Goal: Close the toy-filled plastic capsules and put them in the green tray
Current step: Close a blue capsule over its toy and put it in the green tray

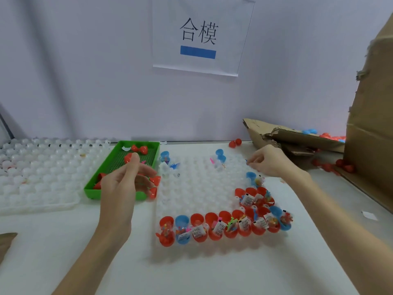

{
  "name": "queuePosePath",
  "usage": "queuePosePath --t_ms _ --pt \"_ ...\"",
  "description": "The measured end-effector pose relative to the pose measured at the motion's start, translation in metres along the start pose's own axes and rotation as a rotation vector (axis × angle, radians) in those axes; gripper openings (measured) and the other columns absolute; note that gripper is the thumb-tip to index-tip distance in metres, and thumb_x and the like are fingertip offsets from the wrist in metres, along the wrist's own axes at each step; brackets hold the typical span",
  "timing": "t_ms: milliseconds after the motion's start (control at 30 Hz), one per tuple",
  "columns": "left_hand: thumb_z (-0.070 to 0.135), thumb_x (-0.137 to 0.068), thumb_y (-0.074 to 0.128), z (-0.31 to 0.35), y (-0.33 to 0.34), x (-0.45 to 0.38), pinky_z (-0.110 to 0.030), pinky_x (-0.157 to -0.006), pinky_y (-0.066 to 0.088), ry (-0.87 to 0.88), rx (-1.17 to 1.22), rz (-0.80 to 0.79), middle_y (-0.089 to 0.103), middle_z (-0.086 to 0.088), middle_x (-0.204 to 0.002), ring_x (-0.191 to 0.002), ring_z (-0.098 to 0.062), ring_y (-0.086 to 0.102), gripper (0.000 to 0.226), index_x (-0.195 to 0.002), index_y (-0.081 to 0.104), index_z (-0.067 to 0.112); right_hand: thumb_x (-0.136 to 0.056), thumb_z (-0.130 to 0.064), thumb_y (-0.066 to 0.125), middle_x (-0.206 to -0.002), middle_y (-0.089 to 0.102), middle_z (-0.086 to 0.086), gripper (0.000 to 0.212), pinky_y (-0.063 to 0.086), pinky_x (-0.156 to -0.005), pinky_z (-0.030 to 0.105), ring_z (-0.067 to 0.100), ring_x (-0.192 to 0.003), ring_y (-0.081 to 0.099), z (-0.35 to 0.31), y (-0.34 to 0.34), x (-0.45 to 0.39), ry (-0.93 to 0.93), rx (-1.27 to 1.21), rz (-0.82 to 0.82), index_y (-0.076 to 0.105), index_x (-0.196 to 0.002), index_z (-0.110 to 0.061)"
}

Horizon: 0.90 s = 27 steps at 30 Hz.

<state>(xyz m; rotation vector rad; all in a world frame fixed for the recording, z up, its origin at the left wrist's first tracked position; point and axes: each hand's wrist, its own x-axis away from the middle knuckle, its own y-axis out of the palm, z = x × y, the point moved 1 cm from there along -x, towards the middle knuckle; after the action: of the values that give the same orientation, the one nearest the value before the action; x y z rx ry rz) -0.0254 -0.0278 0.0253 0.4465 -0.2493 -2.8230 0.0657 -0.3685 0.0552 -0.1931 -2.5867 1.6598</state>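
A paper sign (pixel 203 35) on the back wall reads "合模" above a solid blue bar. Small printed leaflets sit in the open capsules (pixel 225 227); their text is too small to read. These red and blue capsules, hinged open and filled with toys, occupy the near row and the right near corner of the white dimpled tray (pixel 197 188), which lies on the white table (pixel 191 273). A few blue capsules (pixel 220 155) stand along the tray's far edge. The green tray (pixel 94 188) lies just left of the dimpled tray, its near right corner hidden by the left hand (pixel 125 184); red capsules (pixel 139 149) lie at its far end. The left hand hovers over the green tray's near end with fingers loosely curled; red capsule parts show at the fingertips, and whether they are gripped cannot be told. The right hand (pixel 269 160) is over the dimpled tray's far right edge, fingers curled narrow; whether they pinch anything cannot be told. A stack of empty dimpled trays (pixel 38 173) fills the left side. Torn cardboard boxes (pixel 365 124) bound the right side. Bare table surface lies nearest the camera.
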Motion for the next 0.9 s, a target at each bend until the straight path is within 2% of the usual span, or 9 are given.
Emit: queuePosePath --t_ms 100,200,267,333,433,600,733,800,900 --pt "0.040 -0.106 0.053 -0.003 0.001 0.003 -0.023 -0.057 0.052 0.009 -0.021 -0.016 0.073 -0.004 -0.068 -0.058 -0.012 0.063 0.052 -0.065 0.076 0.019 -0.096 -0.013 0.069 -0.110 0.074 0.007 0.018 0.052 -0.069 0.019 0.013 -0.084 0.065 0.008 0.006 0.001 0.012 0.090 -0.103 0.077 -0.112 -0.014" --pt "0.039 -0.107 0.053 -0.004 0.001 0.002 -0.026 -0.058 0.051 0.008 -0.026 -0.016 0.072 -0.004 -0.068 -0.058 -0.013 0.063 0.052 -0.065 0.076 0.018 -0.094 -0.013 0.070 -0.111 0.073 0.007 0.014 0.051 -0.067 0.018 0.015 -0.088 0.066 0.009 0.006 -0.004 -0.020 0.131 -0.096 0.078 -0.106 -0.015" --pt "0.039 -0.107 0.053 -0.004 0.000 0.001 -0.023 -0.057 0.052 0.008 -0.018 -0.016 0.072 -0.004 -0.068 -0.057 -0.012 0.063 0.053 -0.064 0.076 0.018 -0.094 -0.013 0.071 -0.115 0.071 0.008 0.013 0.054 -0.073 0.022 0.017 -0.092 0.065 0.009 0.009 -0.010 -0.032 0.174 -0.097 0.078 -0.105 -0.014" --pt "0.039 -0.107 0.052 -0.003 0.000 0.001 -0.028 -0.061 0.051 0.003 -0.009 -0.019 0.073 -0.006 -0.068 -0.058 -0.013 0.063 0.054 -0.064 0.076 0.017 -0.093 -0.013 0.072 -0.119 0.069 0.009 0.012 0.056 -0.079 0.026 0.018 -0.093 0.063 0.009 0.013 -0.013 -0.033 0.215 -0.107 0.077 -0.104 -0.013" --pt "0.039 -0.107 0.051 -0.001 0.001 0.002 -0.033 -0.063 0.050 0.013 -0.010 -0.036 0.072 -0.009 -0.070 -0.059 -0.015 0.063 0.055 -0.064 0.074 0.014 -0.092 -0.013 0.074 -0.115 0.067 0.008 0.005 0.058 -0.072 0.025 0.019 -0.087 0.067 0.010 0.012 -0.016 -0.025 0.228 -0.121 0.074 -0.095 -0.016" --pt "0.049 -0.096 0.058 -0.001 0.002 0.003 -0.024 -0.057 0.052 0.013 -0.031 -0.112 0.072 -0.013 -0.073 -0.061 -0.019 0.061 0.051 -0.066 0.073 0.011 -0.091 -0.014 0.074 -0.106 0.071 0.005 0.004 0.048 -0.060 0.016 0.012 -0.077 0.065 -0.002 0.000 -0.024 -0.033 0.250 -0.139 0.073 -0.094 -0.016" --pt "0.042 -0.090 0.072 -0.006 0.005 0.006 -0.021 -0.057 0.052 0.103 -0.177 -0.195 0.071 0.002 -0.073 -0.062 -0.011 0.062 0.029 -0.072 0.075 0.020 -0.093 -0.016 0.073 -0.085 0.071 -0.001 0.006 0.051 -0.054 0.014 0.009 -0.068 0.071 -0.037 -0.013 -0.021 -0.026 0.113 -0.169 0.073 -0.099 -0.015" --pt "0.033 -0.088 0.080 -0.010 0.009 0.009 -0.023 -0.061 0.055 0.174 -0.317 -0.276 0.070 0.012 -0.084 -0.071 -0.008 0.066 0.012 -0.080 0.074 0.026 -0.093 -0.018 0.074 -0.081 0.074 -0.001 0.002 0.052 -0.054 0.015 0.007 -0.063 0.071 -0.059 -0.012 -0.013 -0.065 0.048 -0.159 0.072 -0.093 -0.018" --pt "0.031 -0.084 0.087 -0.020 0.017 0.017 -0.020 -0.071 0.057 0.212 -0.469 -0.432 0.062 0.017 -0.103 -0.091 -0.008 0.068 0.022 -0.093 0.067 0.033 -0.094 -0.019 0.072 -0.084 0.076 0.002 0.010 0.056 -0.057 0.017 0.006 -0.061 0.072 -0.094 0.009 0.008 -0.113 -0.064 -0.184 0.070 -0.085 -0.022"
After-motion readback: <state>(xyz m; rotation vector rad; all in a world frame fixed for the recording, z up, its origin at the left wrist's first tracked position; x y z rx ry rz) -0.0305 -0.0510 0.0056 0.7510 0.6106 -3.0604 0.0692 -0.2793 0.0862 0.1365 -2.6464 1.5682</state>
